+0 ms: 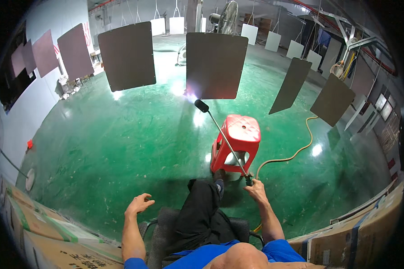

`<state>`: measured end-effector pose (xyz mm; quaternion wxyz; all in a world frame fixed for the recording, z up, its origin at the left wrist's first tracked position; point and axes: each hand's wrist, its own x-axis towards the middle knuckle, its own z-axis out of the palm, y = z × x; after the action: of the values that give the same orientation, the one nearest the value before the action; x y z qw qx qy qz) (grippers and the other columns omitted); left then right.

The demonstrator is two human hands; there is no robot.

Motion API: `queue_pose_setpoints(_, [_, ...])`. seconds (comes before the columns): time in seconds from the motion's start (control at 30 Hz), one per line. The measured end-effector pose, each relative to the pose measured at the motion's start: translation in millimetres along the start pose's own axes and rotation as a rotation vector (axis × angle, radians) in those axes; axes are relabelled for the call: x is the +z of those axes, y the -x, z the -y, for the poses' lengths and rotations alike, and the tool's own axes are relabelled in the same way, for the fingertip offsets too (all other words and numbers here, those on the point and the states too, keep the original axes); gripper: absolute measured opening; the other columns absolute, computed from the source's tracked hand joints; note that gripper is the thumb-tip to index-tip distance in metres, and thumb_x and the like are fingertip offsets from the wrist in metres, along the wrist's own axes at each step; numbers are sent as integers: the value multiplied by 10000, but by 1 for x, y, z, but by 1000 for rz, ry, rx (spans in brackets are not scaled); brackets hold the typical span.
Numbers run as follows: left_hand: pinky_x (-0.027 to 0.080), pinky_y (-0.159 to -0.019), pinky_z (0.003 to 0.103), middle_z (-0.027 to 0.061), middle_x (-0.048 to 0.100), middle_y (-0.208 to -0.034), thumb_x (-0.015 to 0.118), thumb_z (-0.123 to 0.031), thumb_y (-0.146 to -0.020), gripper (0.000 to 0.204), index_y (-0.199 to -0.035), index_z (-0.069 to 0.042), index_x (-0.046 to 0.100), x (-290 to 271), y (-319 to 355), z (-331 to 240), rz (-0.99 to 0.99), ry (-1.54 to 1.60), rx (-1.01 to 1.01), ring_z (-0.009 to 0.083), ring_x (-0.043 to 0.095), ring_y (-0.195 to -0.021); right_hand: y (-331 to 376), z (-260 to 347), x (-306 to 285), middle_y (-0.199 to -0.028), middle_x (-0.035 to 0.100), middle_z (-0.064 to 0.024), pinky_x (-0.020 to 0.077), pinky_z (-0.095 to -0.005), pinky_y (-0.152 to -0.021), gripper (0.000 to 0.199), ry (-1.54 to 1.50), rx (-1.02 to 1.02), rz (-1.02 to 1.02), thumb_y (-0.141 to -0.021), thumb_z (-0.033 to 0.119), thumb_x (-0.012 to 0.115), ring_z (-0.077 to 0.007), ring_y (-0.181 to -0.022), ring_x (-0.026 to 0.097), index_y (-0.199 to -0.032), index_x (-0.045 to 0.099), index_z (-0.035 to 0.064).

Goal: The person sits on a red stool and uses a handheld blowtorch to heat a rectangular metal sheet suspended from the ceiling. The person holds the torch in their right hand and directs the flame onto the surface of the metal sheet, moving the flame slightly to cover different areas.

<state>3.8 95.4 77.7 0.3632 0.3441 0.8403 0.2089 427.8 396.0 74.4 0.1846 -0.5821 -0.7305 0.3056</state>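
My right hand (256, 192) is wrapped round the handle of a long gas torch (226, 139). Its thin metal tube reaches forward past a red plastic stool (244, 130) to a black nozzle. A bluish-violet flame (191, 95) burns off the nozzle at the lower left corner of a hanging dark panel (216, 65). Off to the left, my left hand (140, 204) is held in the air above the chair's armrest, fingers loosely bent and apart, with nothing in it. A second dark panel (128, 56) hangs left of the flame.
A yellow hose (285, 159) snakes over the green floor (98, 143) on the right. More dark panels (292, 85) and white ones (249, 33) hang around the room. Cardboard boxes (63, 251) line both sides of my chair (168, 219). A large fan (229, 18) stands far back.
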Motion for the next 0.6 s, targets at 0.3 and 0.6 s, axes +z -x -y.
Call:
queue_pose_setpoints(0.3, [540, -761, 351, 136, 672, -1134, 688, -381, -828, 561, -1274, -63, 568, -1, -3, 5, 35, -7, -3, 226, 674, -891, 24, -21, -28, -662, 612, -123, 483, -385, -626, 332, -45, 132, -34, -665, 229, 737, -225, -635, 603, -850, 631, -25])
queue_pose_setpoints(0.6, [541, -750, 352, 128, 668, -1142, 689, -385, -830, 575, -1289, -64, 562, -1, 1, -3, 49, 2, -52, 214, 670, -886, 24, -47, -36, -637, 592, -83, 460, -360, -576, 323, -113, 149, -148, -642, 216, 734, -181, -594, 555, -803, 602, -32])
